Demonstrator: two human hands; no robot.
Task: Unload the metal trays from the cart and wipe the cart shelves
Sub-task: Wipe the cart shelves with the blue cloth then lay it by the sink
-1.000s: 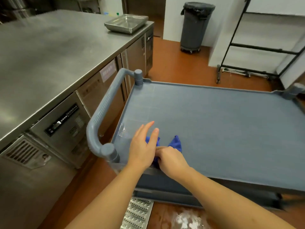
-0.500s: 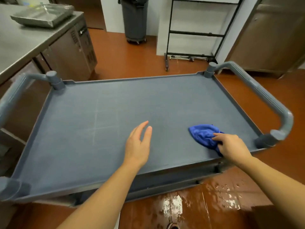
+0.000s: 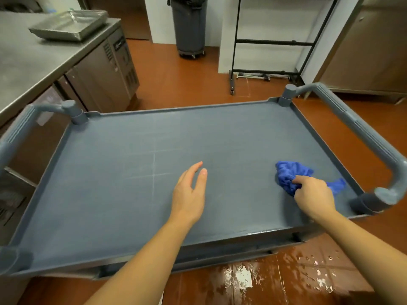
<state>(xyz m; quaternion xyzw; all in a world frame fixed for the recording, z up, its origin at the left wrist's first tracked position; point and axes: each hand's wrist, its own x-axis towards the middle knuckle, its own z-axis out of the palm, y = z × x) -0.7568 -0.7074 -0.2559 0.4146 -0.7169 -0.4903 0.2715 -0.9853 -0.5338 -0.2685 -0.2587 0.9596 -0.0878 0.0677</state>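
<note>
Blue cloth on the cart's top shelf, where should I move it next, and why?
Probably sweep it left across the top shelf. Your right hand grips the blue cloth near the shelf's near right corner, and the wide surface to its left lies bare; your left hand is open over the middle.

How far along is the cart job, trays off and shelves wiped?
Done: the top shelf carries no trays; one metal tray sits on the steel counter. In hand: the right hand grips a blue cloth on the top shelf's near right corner, the left hand open over its middle. Left: likely the rest of this shelf; any lower shelf is hidden.
</note>
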